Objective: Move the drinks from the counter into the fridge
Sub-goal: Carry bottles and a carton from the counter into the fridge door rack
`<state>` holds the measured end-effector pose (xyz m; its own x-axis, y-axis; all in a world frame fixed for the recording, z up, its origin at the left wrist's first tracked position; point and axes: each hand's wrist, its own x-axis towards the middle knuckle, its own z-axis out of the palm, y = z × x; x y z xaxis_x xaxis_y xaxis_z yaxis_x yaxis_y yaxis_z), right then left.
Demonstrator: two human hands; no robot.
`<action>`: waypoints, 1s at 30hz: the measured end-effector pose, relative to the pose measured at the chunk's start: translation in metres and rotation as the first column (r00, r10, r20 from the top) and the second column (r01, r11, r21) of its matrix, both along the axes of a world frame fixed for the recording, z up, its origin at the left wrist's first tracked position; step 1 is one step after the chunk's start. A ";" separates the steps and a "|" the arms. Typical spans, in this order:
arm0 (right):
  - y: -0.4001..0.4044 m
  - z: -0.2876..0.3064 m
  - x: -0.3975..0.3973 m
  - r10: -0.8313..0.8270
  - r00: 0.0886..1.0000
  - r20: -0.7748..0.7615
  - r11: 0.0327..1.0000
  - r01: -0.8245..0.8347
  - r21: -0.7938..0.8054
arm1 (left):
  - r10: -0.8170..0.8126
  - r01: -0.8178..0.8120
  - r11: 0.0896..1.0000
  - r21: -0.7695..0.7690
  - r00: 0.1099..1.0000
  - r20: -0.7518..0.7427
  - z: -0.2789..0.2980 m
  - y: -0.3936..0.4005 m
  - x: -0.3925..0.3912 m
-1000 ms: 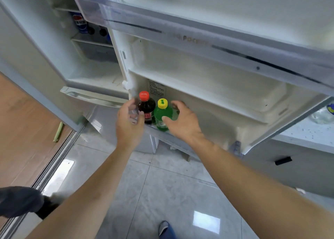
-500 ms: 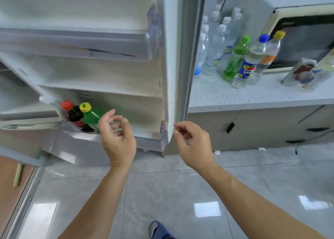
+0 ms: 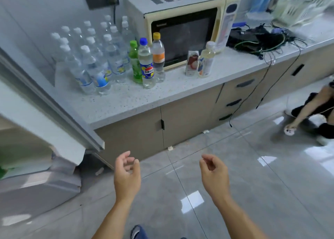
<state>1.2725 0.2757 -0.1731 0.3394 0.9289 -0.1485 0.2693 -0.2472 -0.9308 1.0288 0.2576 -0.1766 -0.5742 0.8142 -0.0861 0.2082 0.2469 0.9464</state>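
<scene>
On the speckled counter (image 3: 126, 103) stand a green bottle (image 3: 135, 63), a blue-capped Pepsi bottle (image 3: 147, 65) and a yellow-capped bottle with an orange label (image 3: 158, 56). Further right are a small drink carton (image 3: 192, 63) and a pale yellow bottle (image 3: 207, 59). Several clear water bottles (image 3: 94, 58) crowd the counter's left end. My left hand (image 3: 127, 175) and my right hand (image 3: 214, 173) hang over the floor in front of the cabinets, fingers loosely curled, holding nothing. The open fridge door (image 3: 45, 123) fills the left edge; its shelf contents are mostly out of view.
A cream microwave (image 3: 182, 27) sits behind the bottles. Black gear and tangled cables (image 3: 258, 39) lie further right, one cable dangling down the drawers (image 3: 235, 103). Another person (image 3: 310, 117) sits on the glossy tiled floor at the right. My shoe tip (image 3: 138, 232) shows at the bottom.
My view has swung right from the fridge door to the counter. Both hands have let go of the cola and green bottles in the door shelf and pulled back, empty.
</scene>
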 end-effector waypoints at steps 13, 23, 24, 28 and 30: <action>0.098 -0.021 0.030 -0.123 0.991 -0.049 0.989 0.119 -0.083 | -0.189 0.200 0.973 -0.115 0.976 0.106 -0.010 0.127 0.046; 0.222 -0.006 0.035 -0.123 0.992 -0.011 0.990 0.122 -0.070 | -0.317 0.329 0.934 -0.136 0.943 0.104 0.005 0.261 0.050; 0.231 -0.006 0.036 -0.119 0.993 -0.009 0.990 0.118 -0.072 | -0.321 0.333 0.932 -0.142 0.941 0.102 0.007 0.271 0.051; 0.270 -0.008 0.044 -0.082 0.997 0.011 0.994 0.082 -0.072 | -0.324 0.340 0.927 -0.158 0.939 0.116 0.012 0.311 0.059; 0.292 -0.009 0.047 -0.051 0.999 0.012 0.996 0.052 -0.070 | -0.325 0.339 0.926 -0.169 0.940 0.104 0.013 0.330 0.067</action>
